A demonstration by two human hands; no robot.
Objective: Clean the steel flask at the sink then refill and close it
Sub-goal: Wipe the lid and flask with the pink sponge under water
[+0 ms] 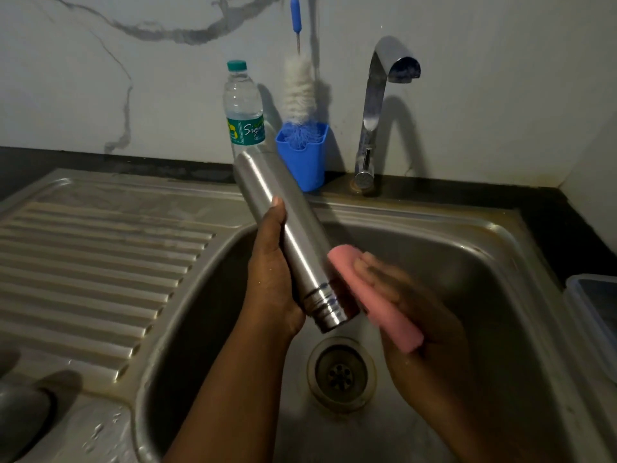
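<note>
The steel flask (287, 228) is tilted over the sink basin (467, 262), its open threaded mouth pointing down toward me and its base up toward the wall. My left hand (273, 272) grips its lower body from the left, thumb along the side. My right hand (417, 315), blurred, holds a pink sponge (374, 295) pressed against the flask's right side near the neck. No cap is on the flask.
A plastic water bottle (242, 105) with a green cap stands behind the flask. A bottle brush (298, 91) stands in a blue cup (307, 162). The tap (377, 108) runs no water. Ribbed drainboard (93, 262) at left, drain (340, 375) below, a clear container (597, 312) at right.
</note>
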